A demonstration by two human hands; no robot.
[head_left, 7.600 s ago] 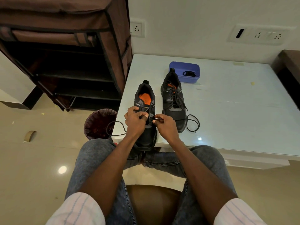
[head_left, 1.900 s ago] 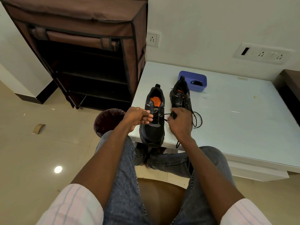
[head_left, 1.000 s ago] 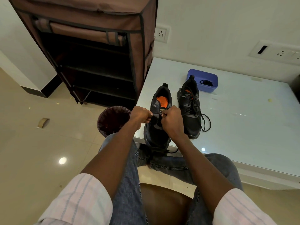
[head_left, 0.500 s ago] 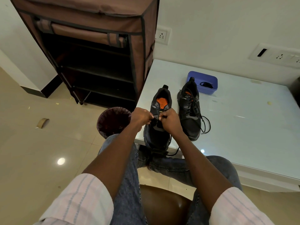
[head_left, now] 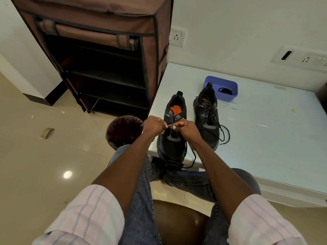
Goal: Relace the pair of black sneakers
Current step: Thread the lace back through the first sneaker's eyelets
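Left hand [head_left: 153, 126] and right hand [head_left: 186, 128] both pinching the black lace [head_left: 190, 159] over the near sneaker [head_left: 172, 138] at the surface [head_left: 265, 138] edge, laced sneaker [head_left: 207, 117] beside it

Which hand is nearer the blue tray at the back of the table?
Right. The right hand works at the near sneaker, closer to the blue tray; the left hand sits on that sneaker's far side.

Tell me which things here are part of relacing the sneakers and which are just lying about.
Part of the job:
near sneaker, held by left hand and right hand
its black lace
second sneaker, already laced
blue tray with a spare lace

Just lying about:
shoe rack
waste bin
tape roll on the floor
wall sockets
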